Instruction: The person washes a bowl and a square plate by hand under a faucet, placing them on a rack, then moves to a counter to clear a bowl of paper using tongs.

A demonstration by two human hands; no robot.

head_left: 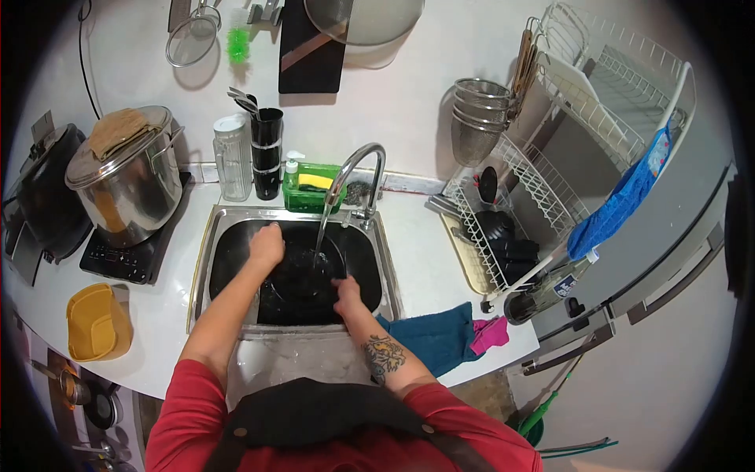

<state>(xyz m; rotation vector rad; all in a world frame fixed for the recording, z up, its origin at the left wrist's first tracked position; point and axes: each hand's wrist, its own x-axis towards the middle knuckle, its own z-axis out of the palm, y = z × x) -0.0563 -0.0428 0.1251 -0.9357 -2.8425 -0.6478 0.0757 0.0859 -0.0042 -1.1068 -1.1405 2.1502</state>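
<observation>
Right hand (346,296) clamps the bowl (297,280), left hand (268,244) unclear; water (319,237) between suggests rinsing; turning needs steady grip.

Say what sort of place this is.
Probably a kitchen: a steel-rimmed black sink under a curved chrome tap, a white wire dish rack, and a lidded steel pot on a black hotplate.

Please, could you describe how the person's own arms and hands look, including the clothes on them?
Red sleeves cover the upper arms and end near the elbows, leaving the forearms bare. The right forearm has a tattoo with dark lines and yellowish parts. The left hand and right hand wear no gloves.
</observation>
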